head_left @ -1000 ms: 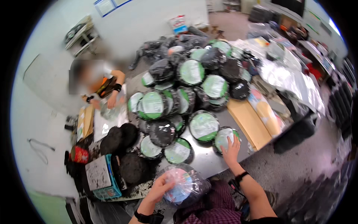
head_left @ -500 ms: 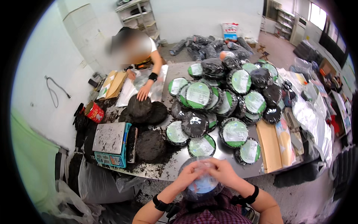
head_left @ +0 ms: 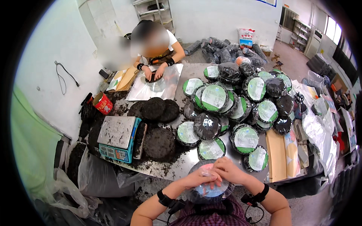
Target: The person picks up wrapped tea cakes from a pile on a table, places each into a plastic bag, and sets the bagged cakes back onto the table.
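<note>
At the table's front edge, close to my body, is a round package [head_left: 211,191] in clear plastic film, with a blue and pink label showing through. My left hand [head_left: 200,178] reaches over its top from the left, fingers closed at the gathered film. From the right, my right hand [head_left: 229,169] meets it with bent fingers, also closed on the film. The fingers overlap, so the exact grip is partly hidden. Just beyond lie finished round packages with green and white labels, such as one label-up package [head_left: 211,149].
A large pile of round packages [head_left: 214,97] covers the table's middle and right. Dark crumbly cakes [head_left: 160,144] lie beside a blue scale [head_left: 117,132] and a red tin [head_left: 102,103]. Across the table, a co-worker's hands press a dark disc [head_left: 154,78] on a silver sheet [head_left: 169,82].
My hands stay on the wrapped package; the right fingers now lie over the left ones. The co-worker's hands have gone from the dark cakes to a disc on the silver sheet. The view has shifted.
</note>
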`<state>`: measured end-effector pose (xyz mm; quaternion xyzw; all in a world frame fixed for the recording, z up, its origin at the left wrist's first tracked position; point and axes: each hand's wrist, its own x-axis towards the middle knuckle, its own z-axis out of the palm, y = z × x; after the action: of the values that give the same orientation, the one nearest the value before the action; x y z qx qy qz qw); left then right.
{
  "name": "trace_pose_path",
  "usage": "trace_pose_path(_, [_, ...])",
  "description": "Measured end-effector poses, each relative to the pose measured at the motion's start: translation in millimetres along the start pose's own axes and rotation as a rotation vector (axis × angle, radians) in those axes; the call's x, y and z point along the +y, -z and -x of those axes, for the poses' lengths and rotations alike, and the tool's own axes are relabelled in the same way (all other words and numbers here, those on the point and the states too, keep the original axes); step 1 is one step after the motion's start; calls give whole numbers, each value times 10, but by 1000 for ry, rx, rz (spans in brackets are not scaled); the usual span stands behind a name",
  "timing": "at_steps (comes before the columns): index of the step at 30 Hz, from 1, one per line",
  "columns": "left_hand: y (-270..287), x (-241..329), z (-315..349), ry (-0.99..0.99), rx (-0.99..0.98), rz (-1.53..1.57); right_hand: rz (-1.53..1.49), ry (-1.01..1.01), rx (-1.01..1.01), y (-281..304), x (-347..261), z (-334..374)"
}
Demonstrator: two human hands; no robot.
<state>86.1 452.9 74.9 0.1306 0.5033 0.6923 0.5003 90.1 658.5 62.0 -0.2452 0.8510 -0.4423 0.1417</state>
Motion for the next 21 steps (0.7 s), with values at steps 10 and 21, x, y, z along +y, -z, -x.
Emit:
trace_pose_path(10, [176, -203, -83, 35, -64, 338, 315, 126, 717, -542, -519, 511])
trace_pose_path(21, [-82, 2, -23, -708, 558, -1464, 91, -19, 523, -430, -368, 221])
